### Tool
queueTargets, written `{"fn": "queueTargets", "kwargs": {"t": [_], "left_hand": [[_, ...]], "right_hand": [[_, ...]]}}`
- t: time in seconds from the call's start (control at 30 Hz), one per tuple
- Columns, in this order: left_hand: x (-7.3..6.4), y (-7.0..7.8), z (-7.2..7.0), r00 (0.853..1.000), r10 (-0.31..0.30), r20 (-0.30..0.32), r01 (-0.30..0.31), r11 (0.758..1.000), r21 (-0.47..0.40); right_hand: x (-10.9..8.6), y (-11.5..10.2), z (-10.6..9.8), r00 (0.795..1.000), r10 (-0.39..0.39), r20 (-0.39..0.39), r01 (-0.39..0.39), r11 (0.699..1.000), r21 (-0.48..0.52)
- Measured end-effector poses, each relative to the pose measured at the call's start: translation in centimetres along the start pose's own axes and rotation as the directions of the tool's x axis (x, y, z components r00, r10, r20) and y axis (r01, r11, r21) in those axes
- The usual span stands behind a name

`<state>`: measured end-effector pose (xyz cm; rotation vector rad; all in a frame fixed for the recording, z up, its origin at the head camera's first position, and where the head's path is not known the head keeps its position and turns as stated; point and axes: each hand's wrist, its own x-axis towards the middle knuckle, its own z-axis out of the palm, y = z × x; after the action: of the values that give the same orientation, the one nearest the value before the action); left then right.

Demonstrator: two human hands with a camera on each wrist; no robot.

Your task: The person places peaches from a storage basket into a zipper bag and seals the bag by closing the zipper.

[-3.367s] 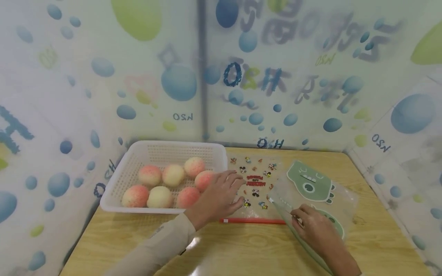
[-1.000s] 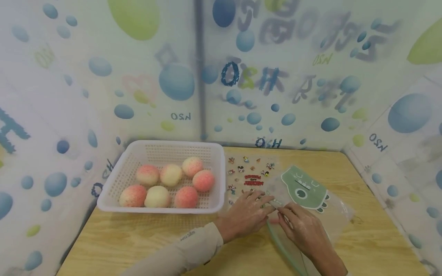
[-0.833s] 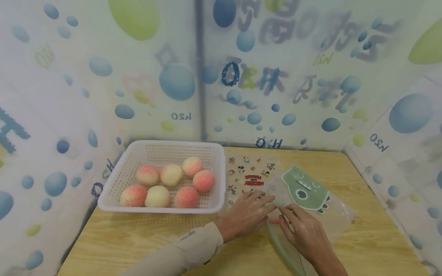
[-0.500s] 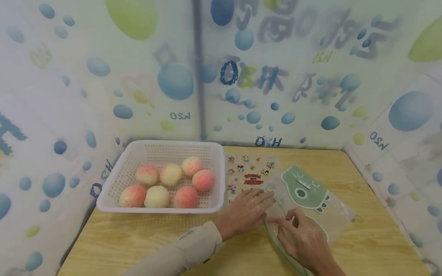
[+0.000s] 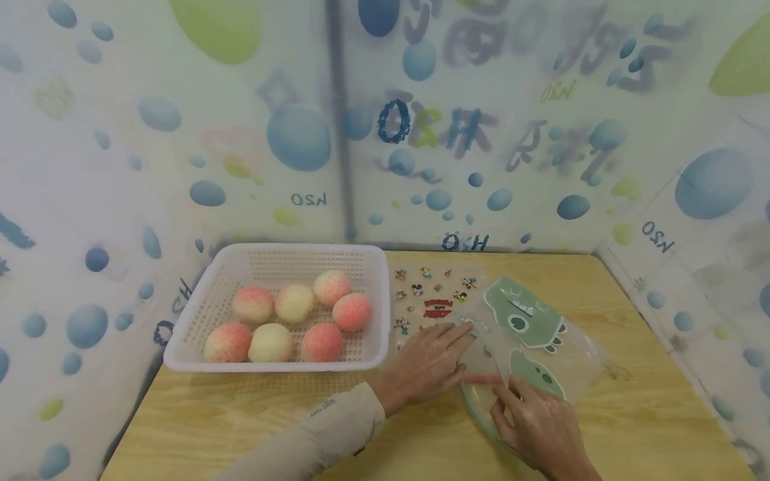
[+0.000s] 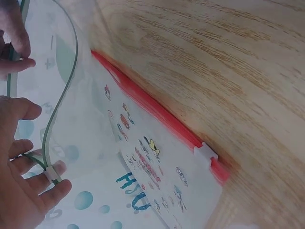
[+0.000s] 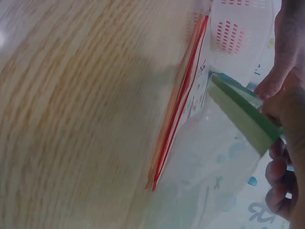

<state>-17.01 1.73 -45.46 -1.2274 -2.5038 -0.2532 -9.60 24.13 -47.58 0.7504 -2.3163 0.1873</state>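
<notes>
My left hand (image 5: pixel 424 364) holds one end of the green-edged slider zip bag (image 5: pixel 553 371), a clear bag with green cartoon animals. In the left wrist view, the white slider (image 6: pixel 51 174) sits among my left fingers. My right hand (image 5: pixel 538 424) pinches the bag's green edge (image 7: pixel 245 112) further along, nearer the table's front. Between the hands the two green edges stand apart. Beneath it lies a clear bag printed with small cartoon figures (image 5: pixel 436 304); its red zip edge (image 6: pixel 152 107) carries another white slider (image 6: pixel 206 153).
A white perforated basket (image 5: pixel 277 367) stands at the left with several pink and cream peaches (image 5: pixel 321 342) inside. The wooden table (image 5: pixel 650 414) meets patterned walls (image 5: pixel 517 160) at the back and sides.
My left hand has moved right from beside the basket onto the green-edged bag. My right hand has slid along the edge toward the front, and the bag's mouth has widened.
</notes>
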Motion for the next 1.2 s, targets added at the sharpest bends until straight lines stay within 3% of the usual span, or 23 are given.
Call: {"fn": "queueTargets", "kwargs": {"t": [0.23, 0.7, 1.0, 1.07, 1.2], "left_hand": [[0.1, 0.1, 0.1, 0.999, -0.014, 0.051, 0.015, 1.000, -0.011], [-0.2, 0.4, 0.1, 0.997, -0.026, 0.066, 0.027, 1.000, -0.016], [0.0, 0.4, 0.1, 0.999, -0.013, 0.049, 0.014, 1.000, -0.003], [0.0, 0.2, 0.1, 0.998, -0.020, 0.053, 0.021, 1.000, -0.021], [0.1, -0.2, 0.2, 0.998, -0.028, 0.048, 0.029, 0.999, -0.016]], "right_hand": [[-0.1, 0.0, 0.5, 0.999, 0.026, -0.032, -0.027, 0.999, -0.039], [1.0, -0.8, -0.5, 0.970, 0.199, -0.142, -0.216, 0.969, -0.116], [1.4, -0.8, -0.3, 0.952, 0.171, -0.256, -0.213, 0.966, -0.148], [1.4, -0.9, -0.4, 0.956, 0.166, -0.240, -0.206, 0.966, -0.155], [1.4, -1.4, -0.9, 0.973, 0.196, -0.123, -0.214, 0.963, -0.161]]}}
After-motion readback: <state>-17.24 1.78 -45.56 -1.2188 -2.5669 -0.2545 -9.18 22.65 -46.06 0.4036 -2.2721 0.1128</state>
